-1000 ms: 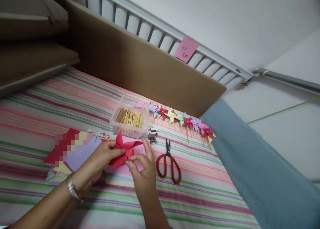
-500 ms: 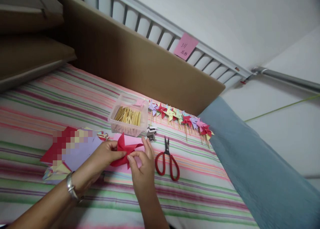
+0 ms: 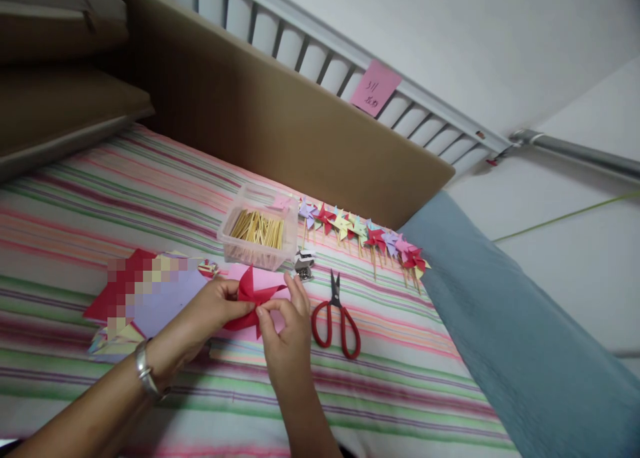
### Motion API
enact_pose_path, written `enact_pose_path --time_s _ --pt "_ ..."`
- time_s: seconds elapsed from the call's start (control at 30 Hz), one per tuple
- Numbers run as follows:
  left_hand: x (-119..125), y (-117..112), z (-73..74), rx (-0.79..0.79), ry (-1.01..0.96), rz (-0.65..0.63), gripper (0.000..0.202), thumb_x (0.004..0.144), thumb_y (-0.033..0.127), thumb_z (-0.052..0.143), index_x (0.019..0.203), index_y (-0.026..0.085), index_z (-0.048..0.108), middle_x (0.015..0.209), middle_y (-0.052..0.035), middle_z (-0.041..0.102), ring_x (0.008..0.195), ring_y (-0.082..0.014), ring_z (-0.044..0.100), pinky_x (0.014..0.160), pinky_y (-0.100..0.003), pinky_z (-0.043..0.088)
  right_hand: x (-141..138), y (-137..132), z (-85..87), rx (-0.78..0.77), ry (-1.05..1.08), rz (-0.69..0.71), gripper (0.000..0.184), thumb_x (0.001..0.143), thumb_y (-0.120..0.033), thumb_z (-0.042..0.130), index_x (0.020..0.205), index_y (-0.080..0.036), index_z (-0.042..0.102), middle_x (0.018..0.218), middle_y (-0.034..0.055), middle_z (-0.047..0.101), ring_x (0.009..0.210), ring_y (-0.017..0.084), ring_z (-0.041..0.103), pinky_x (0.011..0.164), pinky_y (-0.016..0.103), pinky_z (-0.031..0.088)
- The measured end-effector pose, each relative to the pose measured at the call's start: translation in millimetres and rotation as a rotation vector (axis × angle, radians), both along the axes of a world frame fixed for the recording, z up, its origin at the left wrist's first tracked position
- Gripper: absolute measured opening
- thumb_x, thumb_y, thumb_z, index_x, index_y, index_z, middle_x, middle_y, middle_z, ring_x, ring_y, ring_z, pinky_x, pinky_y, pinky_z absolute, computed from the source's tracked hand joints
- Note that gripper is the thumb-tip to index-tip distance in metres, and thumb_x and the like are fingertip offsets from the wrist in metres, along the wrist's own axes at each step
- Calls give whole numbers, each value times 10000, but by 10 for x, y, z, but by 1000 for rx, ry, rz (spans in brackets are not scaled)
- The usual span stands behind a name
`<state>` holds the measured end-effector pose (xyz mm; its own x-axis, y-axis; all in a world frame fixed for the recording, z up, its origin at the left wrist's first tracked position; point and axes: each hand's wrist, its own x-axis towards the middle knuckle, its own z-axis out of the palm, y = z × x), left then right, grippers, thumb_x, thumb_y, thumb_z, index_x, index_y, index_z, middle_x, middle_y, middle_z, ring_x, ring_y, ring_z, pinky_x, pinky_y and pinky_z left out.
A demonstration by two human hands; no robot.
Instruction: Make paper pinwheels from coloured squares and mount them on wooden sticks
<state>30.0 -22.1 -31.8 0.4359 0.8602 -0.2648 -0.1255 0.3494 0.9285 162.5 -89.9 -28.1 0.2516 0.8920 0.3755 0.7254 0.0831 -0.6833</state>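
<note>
Both my hands hold a red paper pinwheel [image 3: 249, 301] just above the striped bedsheet [image 3: 390, 385]. My left hand [image 3: 207, 315], with a metal bracelet on its wrist, pinches the pinwheel's left side. My right hand [image 3: 286, 335] pinches its centre, thumb and forefinger pressing a folded tip inward. A pink paper sheet [image 3: 260, 281] lies under the pinwheel.
Red-handled scissors [image 3: 336, 319] lie right of my hands. Behind are a clear plastic box of wooden sticks [image 3: 257, 235], a small stapler [image 3: 303, 265] and a row of finished pinwheels [image 3: 363, 238]. Coloured paper sheets [image 3: 145, 291] lie left. A cardboard panel [image 3: 280, 121] and a blue cloth [image 3: 515, 351] border the bed.
The pinwheel's flaps have been drawn closer to the centre, and my right fingers have shifted slightly up on it. The view has drifted a little.
</note>
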Motion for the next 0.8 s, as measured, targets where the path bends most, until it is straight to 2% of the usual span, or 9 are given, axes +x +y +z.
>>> enact_pose_path --time_s 0.1,0.33,0.57,0.7,0.8 --pt "5 -9 18 -9 1 -8 123 582 271 755 609 157 719 586 -10 659 519 -125 535 529 -223 382 10 5 -14 6 -12 -9 99 805 -169 590 731 -193 651 1408 143 487 1365 289 342 1080 520 283" --pt "9 -46 161 -37 45 13 179 558 300 780 563 152 679 533 1 625 504 -136 529 517 -238 386 27 6 -47 11 -38 -24 101 802 -167 582 736 -202 649 1398 122 502 1360 288 350 1071 524 302" --pt "16 -16 74 -12 101 33 168 560 291 767 579 149 678 504 18 596 467 -108 465 486 -228 318 -11 8 -25 10 -14 -25 114 801 -171 583 724 -201 661 1392 122 508 1354 289 354 1078 512 292" --pt "-33 5 138 -75 77 64 151 572 269 765 648 152 709 579 -5 661 523 -120 516 539 -235 360 57 -9 84 41 217 -78 120 814 -219 568 763 -205 675 1305 110 576 1259 275 465 1062 474 317" --pt "-69 1 231 -132 15 102 116 577 247 772 616 169 695 622 -7 684 584 -131 550 598 -238 397 142 -2 136 -9 575 -118 133 824 -303 576 844 -201 659 1052 80 679 1045 239 595 958 408 414"
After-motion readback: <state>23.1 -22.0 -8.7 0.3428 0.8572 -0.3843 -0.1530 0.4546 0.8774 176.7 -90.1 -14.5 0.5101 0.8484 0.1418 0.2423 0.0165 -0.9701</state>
